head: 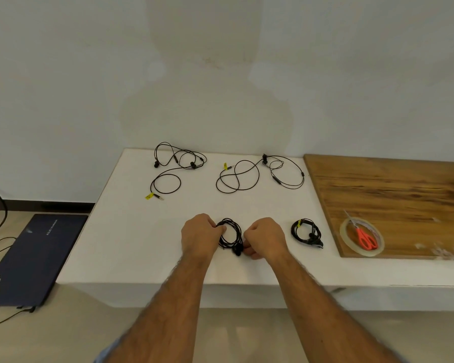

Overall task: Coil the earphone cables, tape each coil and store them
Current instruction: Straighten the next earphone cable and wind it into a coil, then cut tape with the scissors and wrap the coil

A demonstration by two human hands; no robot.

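Note:
A black earphone cable coil lies near the front middle of the white table. My left hand pinches its left side and my right hand pinches its lower right side by the earbuds. A second coiled earphone rests to the right of my right hand. Two loose black earphones lie farther back: one at the back left and one at the back right, each with a yellow tag near the plug.
A wooden board covers the table's right part; on it sit a clear tape roll and orange-handled scissors lying across the roll. A closed dark laptop lies on the floor at the left, with cables beside it.

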